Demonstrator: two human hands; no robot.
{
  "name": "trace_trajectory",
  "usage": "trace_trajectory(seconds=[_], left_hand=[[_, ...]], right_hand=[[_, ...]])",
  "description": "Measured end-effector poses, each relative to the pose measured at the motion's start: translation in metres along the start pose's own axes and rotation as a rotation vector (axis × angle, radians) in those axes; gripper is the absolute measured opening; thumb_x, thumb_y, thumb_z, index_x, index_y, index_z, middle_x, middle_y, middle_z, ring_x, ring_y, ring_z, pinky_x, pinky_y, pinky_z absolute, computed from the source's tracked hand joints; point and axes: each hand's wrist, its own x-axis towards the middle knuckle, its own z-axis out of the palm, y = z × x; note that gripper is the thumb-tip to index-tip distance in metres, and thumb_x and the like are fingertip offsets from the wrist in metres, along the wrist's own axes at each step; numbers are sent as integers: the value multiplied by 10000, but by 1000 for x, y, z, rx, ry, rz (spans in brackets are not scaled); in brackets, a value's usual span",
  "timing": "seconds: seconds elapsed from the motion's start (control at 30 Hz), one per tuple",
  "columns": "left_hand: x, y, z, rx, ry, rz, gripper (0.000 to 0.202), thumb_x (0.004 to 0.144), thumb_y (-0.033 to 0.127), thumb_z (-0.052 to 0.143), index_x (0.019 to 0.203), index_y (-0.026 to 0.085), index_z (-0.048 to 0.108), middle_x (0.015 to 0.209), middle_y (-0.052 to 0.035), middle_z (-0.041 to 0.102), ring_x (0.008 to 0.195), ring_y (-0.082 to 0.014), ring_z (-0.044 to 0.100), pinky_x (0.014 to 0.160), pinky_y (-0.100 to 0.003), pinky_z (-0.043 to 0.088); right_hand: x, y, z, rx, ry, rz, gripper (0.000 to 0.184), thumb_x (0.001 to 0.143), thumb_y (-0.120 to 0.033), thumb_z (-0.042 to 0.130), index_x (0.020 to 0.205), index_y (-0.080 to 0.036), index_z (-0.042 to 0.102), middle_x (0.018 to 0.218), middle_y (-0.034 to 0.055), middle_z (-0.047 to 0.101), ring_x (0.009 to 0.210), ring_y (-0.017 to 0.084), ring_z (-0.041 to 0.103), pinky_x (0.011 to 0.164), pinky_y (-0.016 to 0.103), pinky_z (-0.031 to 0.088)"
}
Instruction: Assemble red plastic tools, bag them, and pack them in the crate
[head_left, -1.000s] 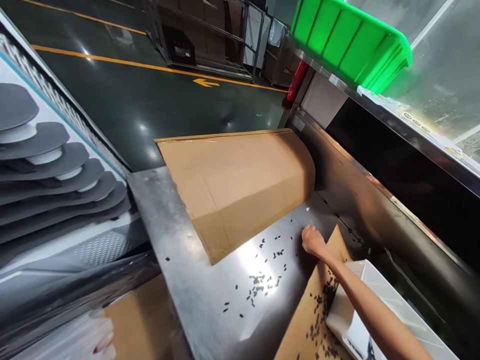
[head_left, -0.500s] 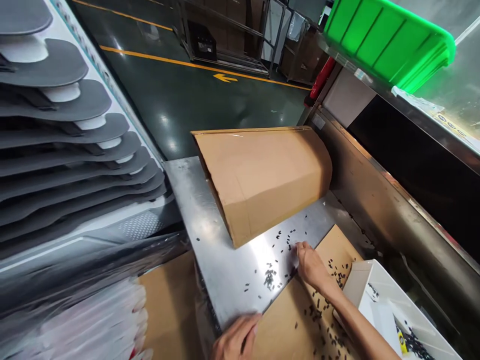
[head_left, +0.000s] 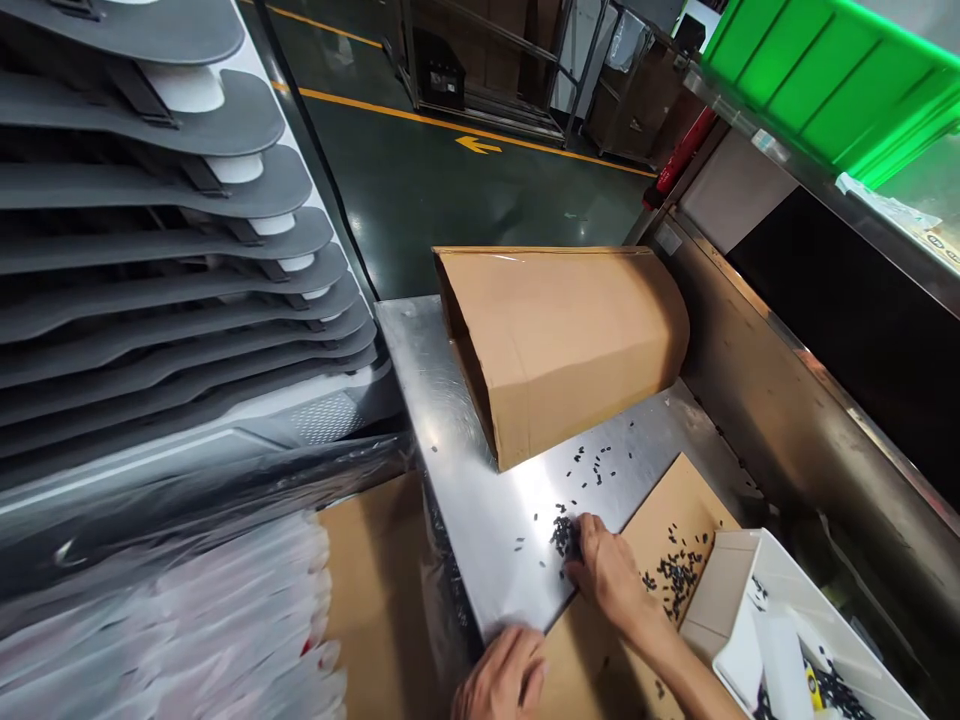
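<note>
My right hand [head_left: 606, 572] reaches down to the metal tabletop [head_left: 450, 500]. Its fingers are bunched together at the edge of a pile of small black pieces [head_left: 562, 532]; the fingertips are partly hidden among them. More such pieces lie scattered behind the pile. At the bottom of the view, my left hand [head_left: 501, 672] is curled at the near corner of a flat cardboard sheet [head_left: 574, 640]; its fingertips are partly hidden. On this sheet, beside my right forearm, sits another cluster of black pieces [head_left: 679, 575].
A white bin [head_left: 750, 590] with black pieces and a yellow-marked item stands right. An open-ended cardboard box [head_left: 570, 330] lies behind. Grey stacked pads [head_left: 247, 270] and plastic-wrapped items [head_left: 210, 620] are left. A green crate [head_left: 832, 80] sits on a shelf upper right.
My right hand has come nearer, down to the pile, which is now tighter. Pieces on the cardboard sheet have bunched together farther from me. The camera view has shifted left.
</note>
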Motion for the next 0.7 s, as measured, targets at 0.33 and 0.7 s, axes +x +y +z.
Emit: trace_trajectory(seconds=[0.33, 0.7], left_hand=[[8, -5, 6, -525, 450, -297, 227, 657, 365, 800, 853, 253, 781, 952, -68, 729, 955, -246, 638, 886, -261, 511], [54, -36, -16, -1473, 738, -687, 349, 909, 325, 423, 949, 216, 753, 1238, -64, 695, 1352, -231, 439, 1158, -440, 317]], right_hand=[[15, 6, 27, 508, 420, -25, 212, 929, -283, 450, 1026, -190, 613, 951, 56, 706, 856, 184, 666, 794, 289, 519], [5, -43, 103, 750, 597, 268, 641, 1006, -473, 168, 1539, -132, 64, 1627, 137, 53, 1502, 234, 40, 1205, 564, 126]])
